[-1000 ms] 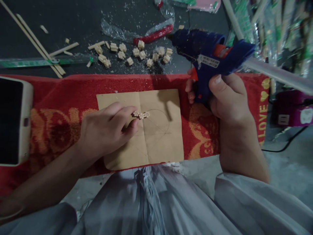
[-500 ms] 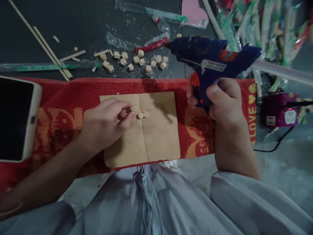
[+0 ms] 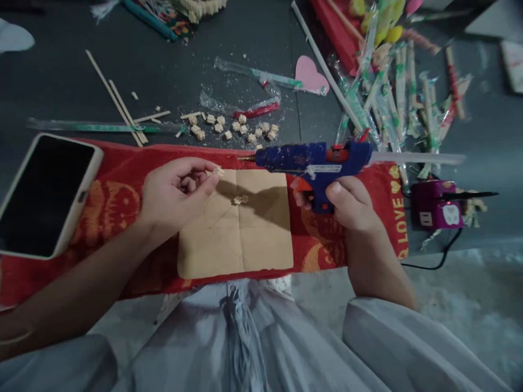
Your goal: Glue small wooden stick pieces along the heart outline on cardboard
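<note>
My left hand (image 3: 175, 190) pinches a small pale wooden piece (image 3: 218, 171) at the top left edge of a creased brown paper (image 3: 241, 239). A glued cluster of such pieces (image 3: 240, 200) lies near the paper's middle. My right hand (image 3: 349, 204) grips a blue glue gun (image 3: 314, 159) by its handle. The gun's nozzle points left, just above the paper's top edge. The paper rests on a red patterned towel (image 3: 122, 179).
A phone (image 3: 44, 193) lies on the towel's left end. Several more cut wooden pieces (image 3: 232, 128), long sticks (image 3: 116, 100), plastic wrappers (image 3: 245, 103), a pink heart (image 3: 310, 76) and wrapped chopsticks (image 3: 392, 92) are spread behind. A purple power strip (image 3: 437, 204) sits at the right.
My left hand lifted one small piece off the cluster and drew back to the upper left. The glue gun came down and levelled with its nozzle nearer the paper. The camera view pulled back.
</note>
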`<action>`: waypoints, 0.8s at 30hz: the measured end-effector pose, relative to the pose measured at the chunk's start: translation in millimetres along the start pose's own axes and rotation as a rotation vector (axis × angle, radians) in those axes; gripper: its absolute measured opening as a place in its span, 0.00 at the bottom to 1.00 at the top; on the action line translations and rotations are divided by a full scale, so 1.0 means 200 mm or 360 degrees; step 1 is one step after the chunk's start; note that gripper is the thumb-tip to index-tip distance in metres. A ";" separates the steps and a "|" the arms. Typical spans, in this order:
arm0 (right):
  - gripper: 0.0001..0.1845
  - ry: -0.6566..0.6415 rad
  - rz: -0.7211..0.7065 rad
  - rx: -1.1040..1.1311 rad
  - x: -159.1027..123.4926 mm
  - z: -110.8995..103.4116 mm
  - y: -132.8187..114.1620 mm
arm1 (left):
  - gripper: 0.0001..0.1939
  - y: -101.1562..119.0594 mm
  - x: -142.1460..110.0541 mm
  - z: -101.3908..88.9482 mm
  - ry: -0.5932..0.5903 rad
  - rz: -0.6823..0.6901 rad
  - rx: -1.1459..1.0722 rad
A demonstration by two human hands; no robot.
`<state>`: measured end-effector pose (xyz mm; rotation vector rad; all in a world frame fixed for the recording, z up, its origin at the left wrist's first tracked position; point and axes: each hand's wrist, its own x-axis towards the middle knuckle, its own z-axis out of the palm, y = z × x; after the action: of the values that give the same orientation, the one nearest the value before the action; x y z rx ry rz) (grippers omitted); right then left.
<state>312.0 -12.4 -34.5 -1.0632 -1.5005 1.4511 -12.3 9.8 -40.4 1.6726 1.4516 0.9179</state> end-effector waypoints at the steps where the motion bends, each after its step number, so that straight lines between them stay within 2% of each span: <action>1: 0.26 -0.0026 -0.0006 0.0003 0.00 0.01 0.00 | 0.13 0.00 0.00 0.00 -0.0003 -0.0002 -0.0015; 8: 0.31 -0.0280 -0.0009 -0.0049 0.03 0.01 0.01 | 0.13 -0.01 -0.02 0.03 -0.0020 -0.0001 -0.0077; 19: 0.33 -0.0330 0.0026 -0.0060 0.04 0.02 -0.01 | 0.14 -0.02 -0.02 0.03 -0.0057 0.0001 -0.0042; 24: 0.36 -0.0328 0.0056 -0.0135 0.03 0.01 0.00 | 0.14 0.00 -0.02 0.03 -0.0054 -0.0033 -0.0183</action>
<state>307.2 -7.7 -33.9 -1.0190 -1.7086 1.5729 -8.0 5.6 -43.5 1.5786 1.3655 0.9395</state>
